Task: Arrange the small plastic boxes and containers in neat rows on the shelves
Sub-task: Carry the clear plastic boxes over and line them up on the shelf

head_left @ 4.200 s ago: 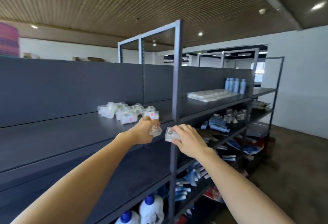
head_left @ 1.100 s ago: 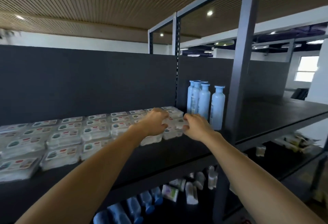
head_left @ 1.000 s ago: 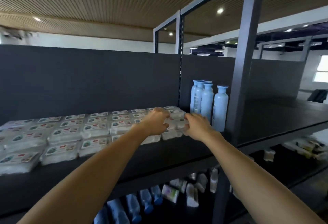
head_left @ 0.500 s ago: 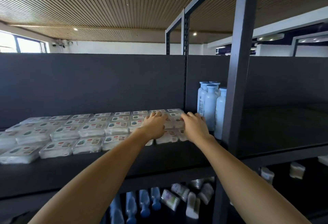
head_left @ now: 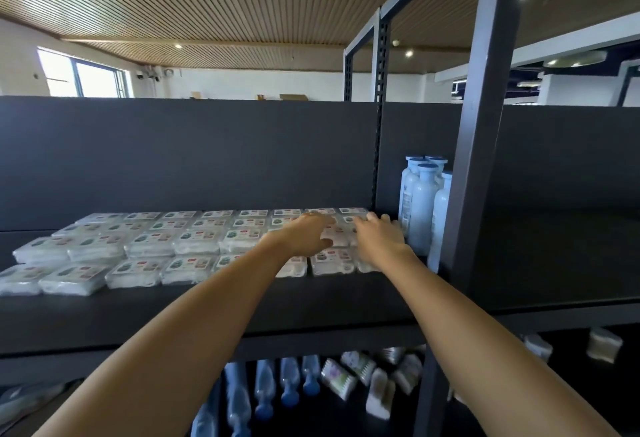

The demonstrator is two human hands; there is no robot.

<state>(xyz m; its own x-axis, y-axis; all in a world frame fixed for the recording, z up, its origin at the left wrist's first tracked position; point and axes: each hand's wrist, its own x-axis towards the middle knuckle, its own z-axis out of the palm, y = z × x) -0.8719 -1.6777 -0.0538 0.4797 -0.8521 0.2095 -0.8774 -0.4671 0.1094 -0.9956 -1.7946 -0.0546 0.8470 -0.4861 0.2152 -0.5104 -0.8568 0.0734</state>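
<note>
While both hands reach over the shelf (head_left: 311,301), left hand (head_left: 304,235) and right hand (head_left: 379,239) lie flat, fingers spread, on the small plastic boxes (head_left: 194,242) at the grid's right end, pinching nothing. Boxes sit in four rows, roughly eight per row, from the shelf's left edge to near its right corner. At least four pale blue bottles (head_left: 420,204) stand just beside them at the back right.

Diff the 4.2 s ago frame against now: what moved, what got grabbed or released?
Then, each hand pinched one small box in front of a sparsely stocked shelf. Now the person faces another bay, and both boxes are released: the left hand and right hand lie with straightened fingers on the right end of the rows of small plastic boxes. Over the last second the rows and the blue bottles stayed put.
</note>
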